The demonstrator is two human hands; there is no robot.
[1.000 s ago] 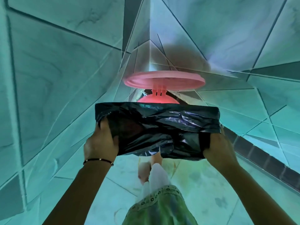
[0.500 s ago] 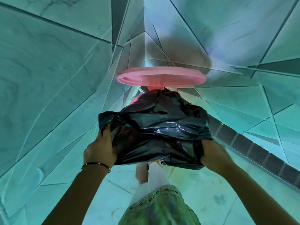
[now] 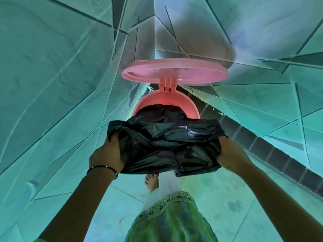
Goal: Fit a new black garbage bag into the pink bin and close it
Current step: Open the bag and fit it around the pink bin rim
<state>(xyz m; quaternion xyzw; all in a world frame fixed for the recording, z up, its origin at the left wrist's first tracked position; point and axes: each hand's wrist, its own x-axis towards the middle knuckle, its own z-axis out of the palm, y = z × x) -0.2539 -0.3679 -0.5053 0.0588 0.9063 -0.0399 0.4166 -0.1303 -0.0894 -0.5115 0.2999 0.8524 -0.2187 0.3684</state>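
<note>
Hands — left (image 3: 106,155), right (image 3: 230,152) — clamp the bag (image 3: 166,144) mouth's two sides above the bin (image 3: 190,105), lid (image 3: 174,71) up. Thin, limp, slippery film — probably best gripped at the hem.

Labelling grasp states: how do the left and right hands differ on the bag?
The left hand wears a dark bracelet at the wrist; the right hand has a bare wrist. The left hand shows its back, thumb up along the bag's edge; the right hand's fingers are mostly hidden behind the plastic. Both grip the bag's opposite sides, holding it in front of the open pink bin.
</note>
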